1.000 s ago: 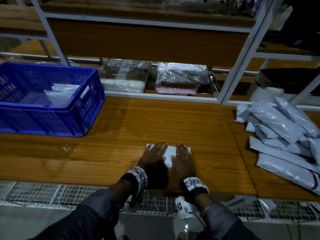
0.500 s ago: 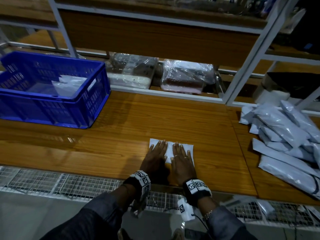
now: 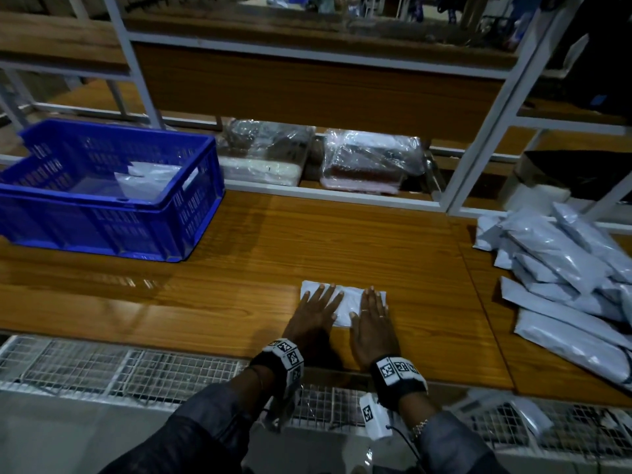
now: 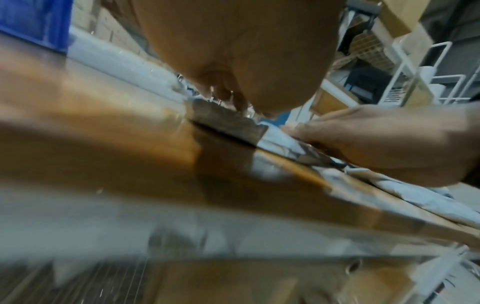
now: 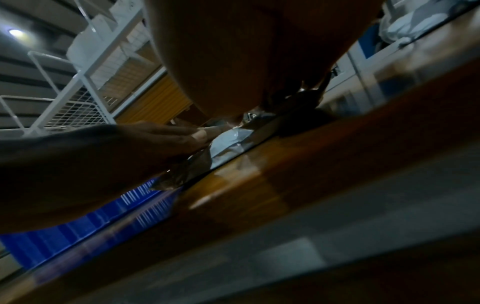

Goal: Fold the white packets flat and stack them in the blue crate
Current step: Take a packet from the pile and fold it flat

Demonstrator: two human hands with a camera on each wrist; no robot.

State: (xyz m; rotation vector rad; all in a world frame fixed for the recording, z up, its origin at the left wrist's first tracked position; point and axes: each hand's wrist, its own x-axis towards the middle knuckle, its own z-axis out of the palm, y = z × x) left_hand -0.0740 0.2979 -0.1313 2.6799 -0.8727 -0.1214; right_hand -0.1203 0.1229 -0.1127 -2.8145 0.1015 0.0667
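Where both hands press, packet lies under.

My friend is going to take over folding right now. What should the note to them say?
Left hand: flat, fingers straight, pressing the left half of the folded white packet.
Right hand: flat, pressing its right half.
The packet lies on the wooden table, near the front edge.
Blue crate: at the far left of the table, with some folded packets already inside; I can't tell how many.
Pile of unfolded packets: on the right side of the table.
Done: this packet is folded and being flattened.
Left: put it in the crate, then fold and stack the rest of the pile.
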